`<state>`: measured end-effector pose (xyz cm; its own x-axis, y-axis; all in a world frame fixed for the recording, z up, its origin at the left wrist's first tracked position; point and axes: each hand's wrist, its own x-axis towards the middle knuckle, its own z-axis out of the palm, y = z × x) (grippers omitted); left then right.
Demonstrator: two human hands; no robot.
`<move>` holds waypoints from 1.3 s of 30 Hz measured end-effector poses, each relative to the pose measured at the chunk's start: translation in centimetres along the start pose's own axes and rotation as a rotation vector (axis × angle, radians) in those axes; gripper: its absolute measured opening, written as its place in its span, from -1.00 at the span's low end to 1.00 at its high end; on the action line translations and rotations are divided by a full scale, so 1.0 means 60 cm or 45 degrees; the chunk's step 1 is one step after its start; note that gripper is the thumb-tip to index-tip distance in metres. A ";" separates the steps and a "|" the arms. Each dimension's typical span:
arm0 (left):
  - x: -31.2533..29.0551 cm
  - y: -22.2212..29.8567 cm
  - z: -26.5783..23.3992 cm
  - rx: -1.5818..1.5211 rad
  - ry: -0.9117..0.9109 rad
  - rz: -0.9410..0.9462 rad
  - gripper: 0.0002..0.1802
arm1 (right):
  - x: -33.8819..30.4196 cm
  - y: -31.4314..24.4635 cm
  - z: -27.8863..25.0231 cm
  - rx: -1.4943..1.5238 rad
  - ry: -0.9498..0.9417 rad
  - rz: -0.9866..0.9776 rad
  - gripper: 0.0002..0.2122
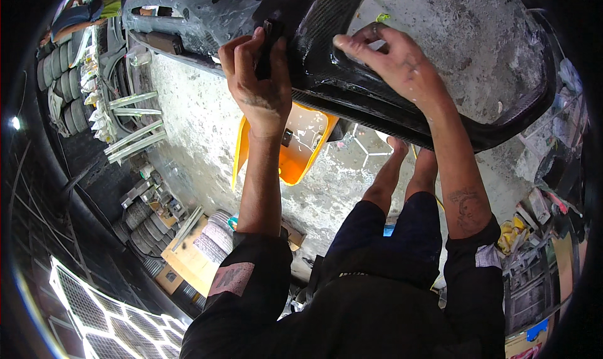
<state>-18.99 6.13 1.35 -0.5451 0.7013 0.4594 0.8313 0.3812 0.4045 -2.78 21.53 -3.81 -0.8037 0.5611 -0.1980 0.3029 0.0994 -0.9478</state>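
The left hand (256, 76) grips a dark block (269, 45) by its sides — presumably keeping its face against the black bumper (217, 23), top centre — while the right hand (396, 64) hovers, fingers loosely curled, apparently empty.

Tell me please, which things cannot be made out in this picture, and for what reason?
All in the head view:
- Dark block: full shape hidden by the fingers of the left hand.
- Right hand: blurred; whether its fingertips touch the black panel is unclear.
- Black panel: far part cut off by the top edge.
- Orange tray: partly hidden behind the left forearm.
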 end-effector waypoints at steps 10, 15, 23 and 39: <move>-0.003 -0.003 -0.006 -0.052 -0.016 -0.034 -0.73 | -0.043 -0.004 -0.089 -0.337 -0.363 0.088 -0.43; -0.001 -0.002 -0.001 -0.058 0.004 -0.006 -0.73 | -0.106 -0.002 -0.021 -0.629 -0.090 -0.457 -0.18; -0.008 -0.002 0.000 -0.100 -0.028 -0.060 -0.75 | -0.217 0.025 -0.030 -0.875 -0.552 -0.583 -0.24; -0.003 0.008 -0.004 -0.052 -0.037 -0.095 -0.75 | -0.136 0.018 -0.024 -0.752 0.050 -0.483 -0.39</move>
<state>-18.52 6.02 1.63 -0.6017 0.6890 0.4041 0.7829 0.4085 0.4692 4.86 18.24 -2.82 -0.8932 0.4277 0.1390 0.2421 0.7177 -0.6530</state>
